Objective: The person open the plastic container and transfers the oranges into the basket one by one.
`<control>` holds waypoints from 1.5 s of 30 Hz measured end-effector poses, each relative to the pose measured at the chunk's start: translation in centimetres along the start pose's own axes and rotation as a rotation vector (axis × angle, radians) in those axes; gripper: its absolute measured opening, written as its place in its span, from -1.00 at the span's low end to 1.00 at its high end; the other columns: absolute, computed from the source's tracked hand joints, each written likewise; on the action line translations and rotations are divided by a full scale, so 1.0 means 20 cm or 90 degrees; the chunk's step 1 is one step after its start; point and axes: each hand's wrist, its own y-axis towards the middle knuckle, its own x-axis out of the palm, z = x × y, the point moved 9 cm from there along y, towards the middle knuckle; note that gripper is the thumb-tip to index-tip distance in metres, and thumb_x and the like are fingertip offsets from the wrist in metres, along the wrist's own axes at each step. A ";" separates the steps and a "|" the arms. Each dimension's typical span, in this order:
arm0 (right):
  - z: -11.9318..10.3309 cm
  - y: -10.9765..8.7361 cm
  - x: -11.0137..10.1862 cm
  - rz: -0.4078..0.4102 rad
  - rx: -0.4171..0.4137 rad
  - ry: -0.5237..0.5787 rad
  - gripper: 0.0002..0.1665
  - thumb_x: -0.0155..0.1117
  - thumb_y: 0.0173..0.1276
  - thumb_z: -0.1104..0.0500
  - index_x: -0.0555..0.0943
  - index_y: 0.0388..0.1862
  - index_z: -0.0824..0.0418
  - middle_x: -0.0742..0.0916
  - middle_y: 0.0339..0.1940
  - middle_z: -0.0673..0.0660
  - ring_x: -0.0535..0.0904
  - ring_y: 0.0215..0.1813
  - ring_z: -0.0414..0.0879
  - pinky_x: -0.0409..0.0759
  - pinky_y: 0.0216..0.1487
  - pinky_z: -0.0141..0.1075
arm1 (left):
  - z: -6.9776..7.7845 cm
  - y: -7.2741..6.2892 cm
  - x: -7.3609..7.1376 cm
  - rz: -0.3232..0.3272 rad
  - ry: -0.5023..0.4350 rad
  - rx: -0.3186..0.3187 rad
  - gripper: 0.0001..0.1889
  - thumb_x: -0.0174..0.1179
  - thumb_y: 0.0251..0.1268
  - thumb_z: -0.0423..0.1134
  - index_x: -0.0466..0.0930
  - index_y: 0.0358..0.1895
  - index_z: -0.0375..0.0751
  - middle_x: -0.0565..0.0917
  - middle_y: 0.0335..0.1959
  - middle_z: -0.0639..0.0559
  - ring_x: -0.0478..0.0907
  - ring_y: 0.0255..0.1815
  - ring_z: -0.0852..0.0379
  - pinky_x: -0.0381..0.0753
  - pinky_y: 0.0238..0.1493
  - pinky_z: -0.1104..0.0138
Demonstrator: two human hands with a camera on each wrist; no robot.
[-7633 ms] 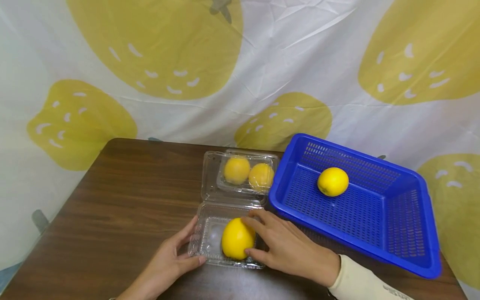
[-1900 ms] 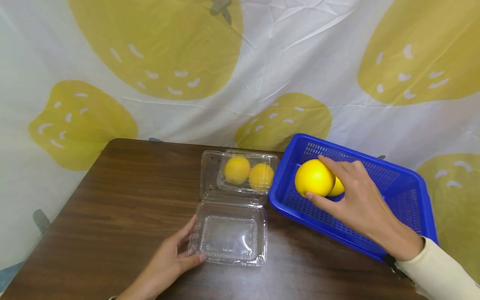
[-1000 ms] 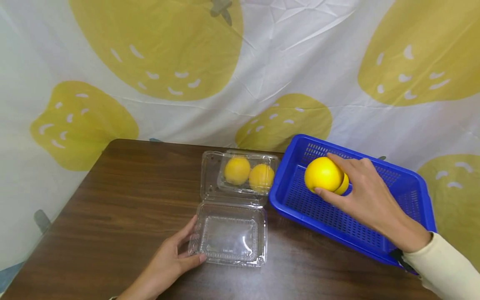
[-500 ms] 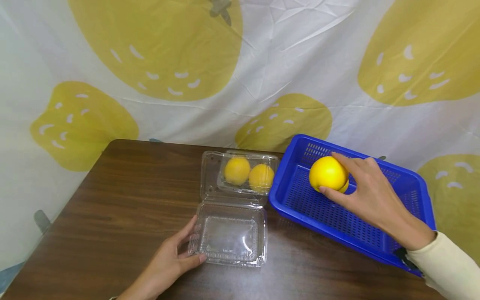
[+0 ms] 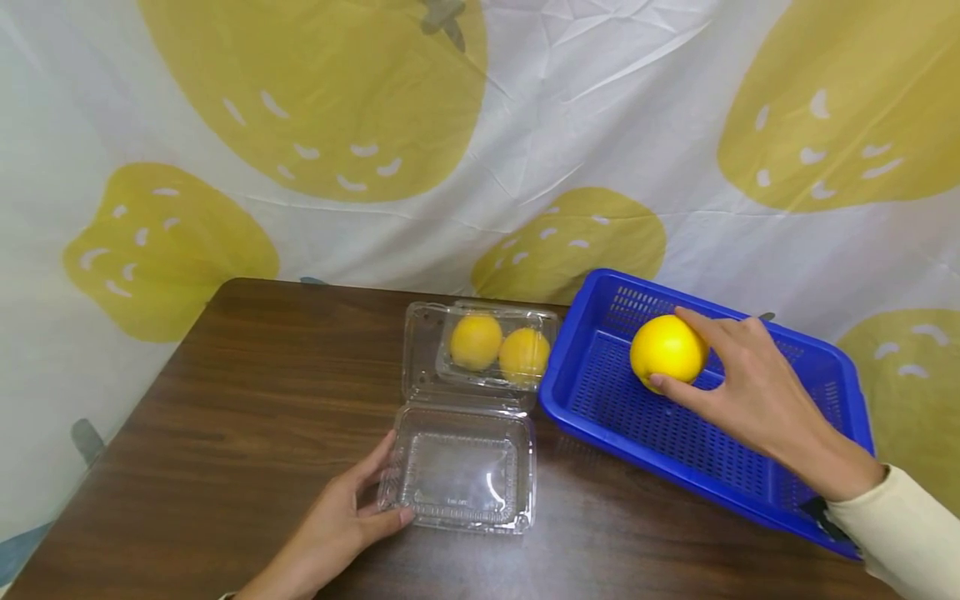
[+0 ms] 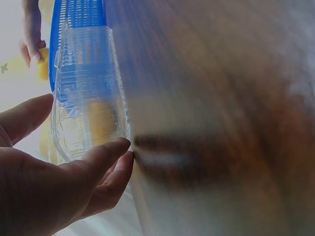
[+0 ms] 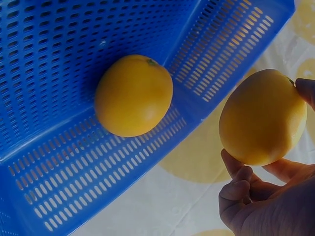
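Observation:
A yellow-orange citrus fruit [image 5: 668, 350] is in my right hand [image 5: 757, 392], pinched between thumb and fingers above the blue plastic basket [image 5: 697, 475]. Inside the basket, the right wrist view has a second similar fruit [image 7: 134, 96], which the held one hides in the head view. My left hand [image 5: 345, 521] holds the left end of a clear plastic clamshell box [image 5: 459, 473], thumb at its near corner. The box stands with its lid laid back, and nothing lies in its near half. In the left wrist view, the thumb and fingers flank the clear box [image 6: 86, 64].
Behind the near half, two more fruits [image 5: 476, 342] show through clear plastic. Their container overlaps the laid-back lid. Bare brown table [image 5: 247, 417] stretches left of the left hand. A fruit-patterned cloth [image 5: 360, 242] hangs along the table's back edge.
The right hand has taken the fruit from the clamshell box to above the basket. Over the last second it drifts right, covering the fruit below. The left hand stays put.

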 end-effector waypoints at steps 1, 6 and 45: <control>0.01 0.00 0.00 -0.001 0.002 -0.002 0.02 0.81 0.10 -0.05 0.61 0.50 0.29 0.81 0.10 0.35 0.48 0.01 0.21 0.45 -0.17 0.01 | 0.00 0.00 0.00 -0.001 0.000 0.001 0.08 0.55 0.29 -0.41 0.08 0.80 -0.20 0.29 0.66 -0.49 0.32 0.64 -0.45 0.62 0.44 0.18; 0.03 -0.01 0.00 -0.003 0.005 -0.010 0.00 0.80 0.11 -0.05 0.61 0.49 0.27 0.80 0.09 0.34 0.48 0.01 0.21 0.45 -0.18 0.01 | 0.00 0.00 0.00 -0.003 0.001 0.005 0.08 0.55 0.29 -0.40 0.07 0.80 -0.21 0.29 0.67 -0.49 0.32 0.64 -0.45 0.62 0.45 0.19; 0.19 -0.08 0.11 -0.089 0.007 -0.041 0.05 0.73 0.22 -0.17 0.57 0.52 0.38 0.78 0.10 0.48 0.55 0.00 0.28 0.54 -0.13 0.15 | 0.00 -0.01 0.00 -0.003 0.007 -0.001 0.09 0.55 0.28 -0.40 0.07 0.80 -0.20 0.27 0.67 -0.49 0.28 0.65 -0.47 0.59 0.46 0.19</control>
